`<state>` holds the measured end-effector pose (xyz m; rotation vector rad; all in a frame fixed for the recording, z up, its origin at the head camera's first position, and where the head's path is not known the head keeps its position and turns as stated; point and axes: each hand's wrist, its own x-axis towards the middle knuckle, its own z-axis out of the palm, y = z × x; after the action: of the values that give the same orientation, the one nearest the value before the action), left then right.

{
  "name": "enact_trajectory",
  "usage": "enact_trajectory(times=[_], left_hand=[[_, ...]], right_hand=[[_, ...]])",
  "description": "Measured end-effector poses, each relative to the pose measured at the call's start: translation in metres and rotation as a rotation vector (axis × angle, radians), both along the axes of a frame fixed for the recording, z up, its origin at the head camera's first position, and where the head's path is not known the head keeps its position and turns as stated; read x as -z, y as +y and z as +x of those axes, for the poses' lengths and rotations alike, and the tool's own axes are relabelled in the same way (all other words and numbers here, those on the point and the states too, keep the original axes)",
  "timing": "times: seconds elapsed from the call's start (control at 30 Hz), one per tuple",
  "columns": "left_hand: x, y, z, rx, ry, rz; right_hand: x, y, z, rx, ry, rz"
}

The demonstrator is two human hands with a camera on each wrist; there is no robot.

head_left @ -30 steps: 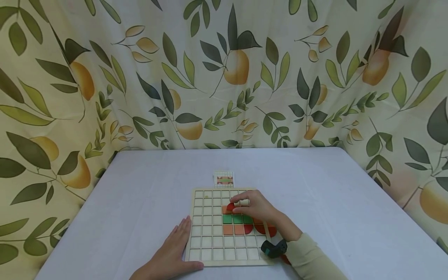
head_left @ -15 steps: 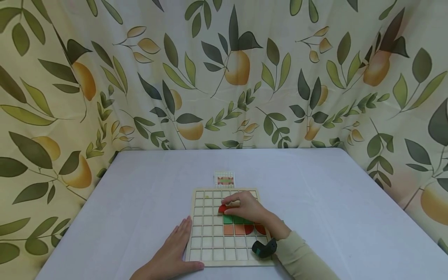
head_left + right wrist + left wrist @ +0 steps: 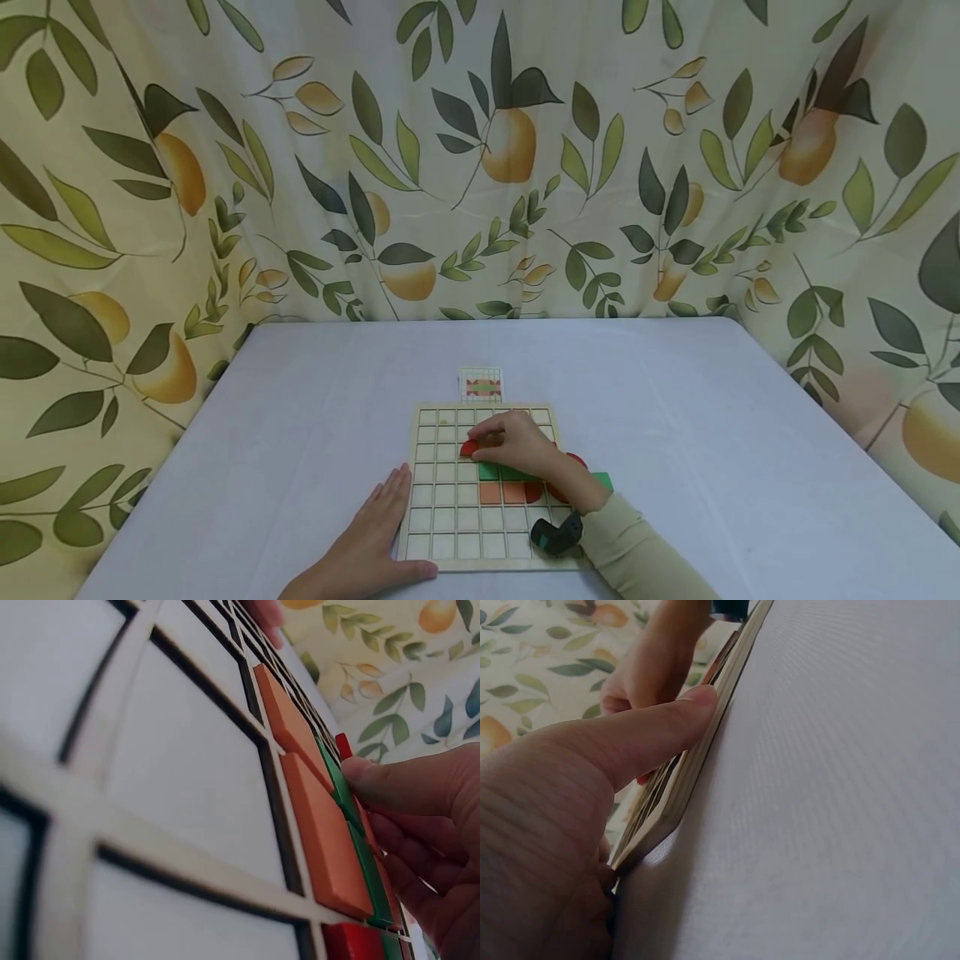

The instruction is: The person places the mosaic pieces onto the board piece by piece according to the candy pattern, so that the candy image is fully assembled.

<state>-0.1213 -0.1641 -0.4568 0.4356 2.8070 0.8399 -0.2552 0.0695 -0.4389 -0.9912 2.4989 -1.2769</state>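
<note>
A wooden grid board (image 3: pixel 442 546) lies on the table. Along its left edge rests my left hand (image 3: pixel 366 537), fingers straight, with the thumb on the near edge, as the left wrist view also shows. My right hand (image 3: pixel 521 446) pinches a red rounded tile (image 3: pixel 468 448) between thumb and fingers, at a cell left of the coloured rows. In the right wrist view, the red tile (image 3: pixel 343 746) stands at the thumb tip. Green tiles (image 3: pixel 488 472) fill part of one row. Orange tiles (image 3: pixel 490 492) and a red rounded tile (image 3: pixel 533 492) sit in the row nearer me. The right hand hides part of the pattern.
A small pattern card (image 3: pixel 482 386) lies beyond the board's far edge. Right of the board, partly behind the right forearm, are a red piece (image 3: pixel 577 458) and a green piece (image 3: pixel 603 480). A patterned curtain (image 3: pixel 480 250) hangs behind the table.
My right hand has moved left across the board with the red tile, from above an orange tile to the cell left of it. My left hand stays put.
</note>
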Motion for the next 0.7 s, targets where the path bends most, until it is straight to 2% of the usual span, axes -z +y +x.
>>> enact_trajectory(times=[0.27,0.7], left_hand=[[-0.0026,-0.0011,0.0004,0.020,0.016,0.013],[0.0011,-0.0001,0.0000,0.003,-0.004,0.004]], right_hand=[[-0.0003,-0.0035,-0.0002,0.035,0.013,0.025],[-0.0046,-0.0088,0.0076,0.107,0.003,0.062]])
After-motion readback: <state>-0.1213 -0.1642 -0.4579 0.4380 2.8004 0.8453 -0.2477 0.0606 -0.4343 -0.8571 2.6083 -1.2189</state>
